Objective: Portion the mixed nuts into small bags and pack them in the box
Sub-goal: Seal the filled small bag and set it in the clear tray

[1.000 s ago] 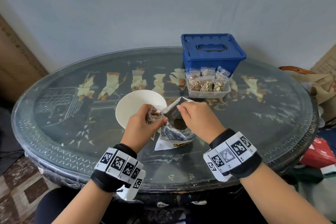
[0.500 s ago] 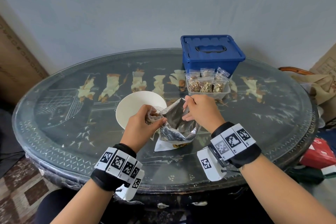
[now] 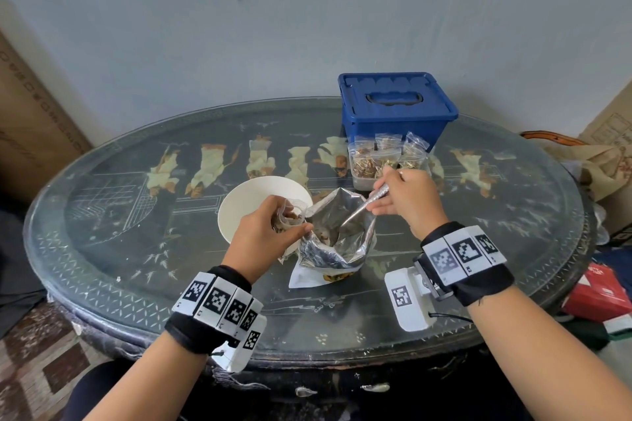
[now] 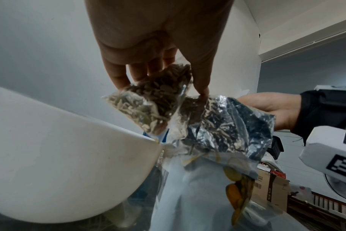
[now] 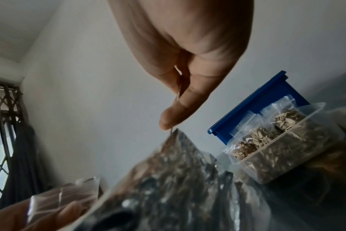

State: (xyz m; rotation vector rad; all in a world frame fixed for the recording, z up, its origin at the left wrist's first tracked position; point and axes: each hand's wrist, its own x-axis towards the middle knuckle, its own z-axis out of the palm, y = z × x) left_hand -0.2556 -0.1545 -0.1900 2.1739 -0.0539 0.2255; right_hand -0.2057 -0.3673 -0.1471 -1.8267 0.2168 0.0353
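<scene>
Currently mid-portioning. The left hand (image 3: 263, 236) gripped a small clear plastic bag (image 4: 156, 103) already partly filled with mixed nuts and seeds, its mouth held beside the opening of the large crinkled silver foil pouch (image 3: 337, 239) that stood on the dark oval glass-topped table (image 3: 102, 225). The right hand (image 3: 407, 202) pinched a slim metal spoon handle (image 3: 371, 203) between thumb and fingers, with the far end down inside the pouch.

Done so far, as judged: several filled small bags stood upright in the clear plastic tub (image 3: 386, 167) just in front of the blue lidded plastic box (image 3: 396, 109). Left: topping up and sealing the held bag, then packing; the blue box lid was on, so nothing looked packed there yet.

Not resolved: the spoon bowl and its load were hidden in the pouch. How much remained in the pouch could not be read. The white round bowl (image 3: 253, 202) beside it looked empty from the head view. The right wrist view was blurred.
</scene>
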